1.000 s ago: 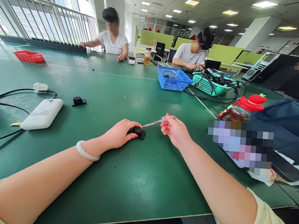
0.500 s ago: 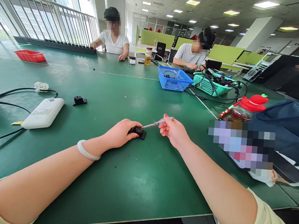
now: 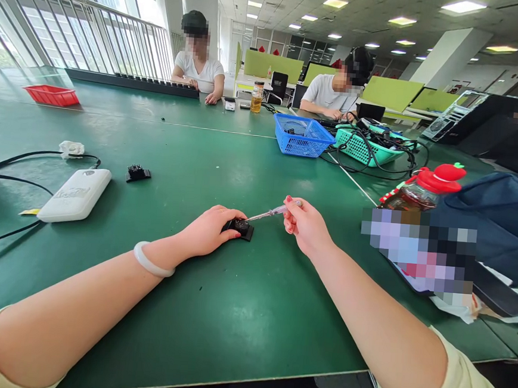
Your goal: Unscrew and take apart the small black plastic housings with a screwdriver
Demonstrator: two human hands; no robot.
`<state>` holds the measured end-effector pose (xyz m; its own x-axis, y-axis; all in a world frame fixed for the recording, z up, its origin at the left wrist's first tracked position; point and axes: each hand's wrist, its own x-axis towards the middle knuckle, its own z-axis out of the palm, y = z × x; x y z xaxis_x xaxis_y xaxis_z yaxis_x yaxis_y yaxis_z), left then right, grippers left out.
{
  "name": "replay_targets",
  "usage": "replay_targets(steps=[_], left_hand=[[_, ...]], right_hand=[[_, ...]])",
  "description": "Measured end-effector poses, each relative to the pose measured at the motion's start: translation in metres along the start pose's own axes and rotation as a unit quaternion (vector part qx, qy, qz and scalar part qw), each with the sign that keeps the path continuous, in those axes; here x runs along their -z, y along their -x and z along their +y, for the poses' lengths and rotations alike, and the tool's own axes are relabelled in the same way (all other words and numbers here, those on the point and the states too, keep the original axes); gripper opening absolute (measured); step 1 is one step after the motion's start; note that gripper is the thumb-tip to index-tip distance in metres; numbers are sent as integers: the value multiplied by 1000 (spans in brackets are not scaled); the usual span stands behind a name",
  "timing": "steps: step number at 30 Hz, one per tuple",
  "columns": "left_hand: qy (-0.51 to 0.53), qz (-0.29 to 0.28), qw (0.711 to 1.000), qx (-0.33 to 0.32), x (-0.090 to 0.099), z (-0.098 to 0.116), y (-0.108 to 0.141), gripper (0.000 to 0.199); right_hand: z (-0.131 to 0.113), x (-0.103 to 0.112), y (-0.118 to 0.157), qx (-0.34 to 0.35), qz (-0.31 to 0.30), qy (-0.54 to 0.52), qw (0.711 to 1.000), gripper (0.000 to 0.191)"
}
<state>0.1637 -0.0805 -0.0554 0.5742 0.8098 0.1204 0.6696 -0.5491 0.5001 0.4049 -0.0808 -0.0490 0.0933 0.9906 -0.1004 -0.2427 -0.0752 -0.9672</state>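
The left hand (image 3: 213,231) gripped the black part (image 3: 243,228) on the green table (image 3: 232,311). Right of that part, the right hand (image 3: 304,221) pinched a screwdriver (image 3: 278,210), its tip at the part.

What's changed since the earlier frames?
The long black strip at the far side slid right, the seated person's hand moving along with it. No new grasp or release up close: left hand still on the small black part, right hand still holding the screwdriver to it.
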Motion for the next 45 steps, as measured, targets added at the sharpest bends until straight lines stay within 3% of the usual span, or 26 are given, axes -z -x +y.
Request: replay_targets(steps=[5, 15, 19, 27, 45], left_hand=[[0, 1, 1000, -2, 0, 0, 0, 35], [1, -1, 1000, 4, 0, 0, 1, 35], [3, -1, 1000, 6, 0, 0, 1, 35], [2, 3, 1000, -1, 0, 0, 0, 35], [1, 3, 1000, 1, -1, 0, 0, 34]], right_hand=[[-3, 0, -1, 6, 19, -23, 1000, 48], [-3, 4, -3, 2, 45, -43, 998, 34], [-3, 3, -2, 7, 38, -27, 999, 34], [-7, 2, -1, 81, 19, 46, 995, 39], [-4, 2, 3, 101, 23, 8, 995, 38]])
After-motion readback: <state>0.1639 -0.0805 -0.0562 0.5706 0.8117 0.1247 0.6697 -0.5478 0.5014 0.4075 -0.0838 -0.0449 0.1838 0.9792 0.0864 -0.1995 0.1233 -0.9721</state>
